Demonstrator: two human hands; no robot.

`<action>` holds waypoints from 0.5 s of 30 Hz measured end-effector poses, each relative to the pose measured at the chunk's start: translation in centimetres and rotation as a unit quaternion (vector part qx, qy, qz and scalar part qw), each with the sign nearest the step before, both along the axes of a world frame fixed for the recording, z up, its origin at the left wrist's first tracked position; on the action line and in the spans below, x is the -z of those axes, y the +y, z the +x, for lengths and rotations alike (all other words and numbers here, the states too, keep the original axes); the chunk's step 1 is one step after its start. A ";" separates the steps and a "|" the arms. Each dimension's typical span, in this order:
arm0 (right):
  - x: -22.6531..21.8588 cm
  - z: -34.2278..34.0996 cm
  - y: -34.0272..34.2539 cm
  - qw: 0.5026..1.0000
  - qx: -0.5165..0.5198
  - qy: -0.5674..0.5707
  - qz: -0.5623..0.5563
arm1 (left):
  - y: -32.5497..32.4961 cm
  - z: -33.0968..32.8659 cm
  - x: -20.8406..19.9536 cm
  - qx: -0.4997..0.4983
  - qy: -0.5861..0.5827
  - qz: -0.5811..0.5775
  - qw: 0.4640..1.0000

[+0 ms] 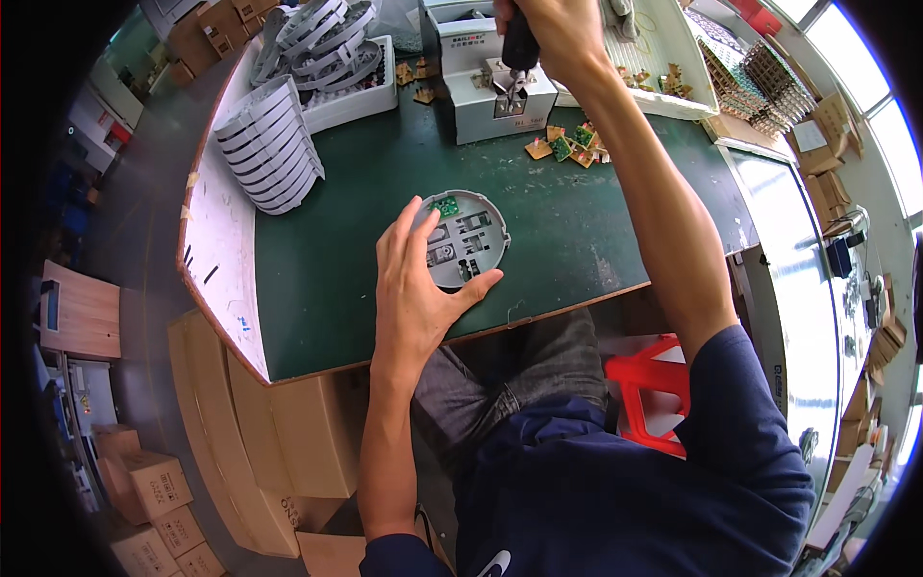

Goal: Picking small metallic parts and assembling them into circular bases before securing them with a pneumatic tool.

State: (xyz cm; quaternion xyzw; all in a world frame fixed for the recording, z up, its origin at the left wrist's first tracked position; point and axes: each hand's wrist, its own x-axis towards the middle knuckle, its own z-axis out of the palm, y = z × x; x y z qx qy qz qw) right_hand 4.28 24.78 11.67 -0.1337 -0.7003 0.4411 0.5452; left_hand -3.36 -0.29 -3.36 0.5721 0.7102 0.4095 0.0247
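Note:
My left hand (pixel 415 279) steadies a round grey plastic housing (pixel 490 252) on the green table, thumb on its near edge and fingers along its left side. A small green circuit board (pixel 446 206) sits inside the housing near its far edge, beside several rectangular cut-outs. At the far side of the table, my right hand (pixel 558 34) is wrapped around a black screwdriver (pixel 520 46). Its tip points down at the front of a boxy grey screw feeder (pixel 461 108); whether a screw is on the tip is too small to tell. The top of the right hand is cut off.
Stacked grey housings (pixel 269 144) stand at the left, near a white tray (pixel 361 111) with more grey parts. Small circuit boards (pixel 574 144) lie right of the feeder. A white bin (pixel 673 104) is behind my right forearm. A raised white border (pixel 223 260) edges the table's left.

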 end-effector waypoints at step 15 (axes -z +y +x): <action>3.3 -1.7 -9.4 0.982 -0.170 0.018 -0.076 | 0.2 0.0 0.2 0.000 -0.008 0.003 1.000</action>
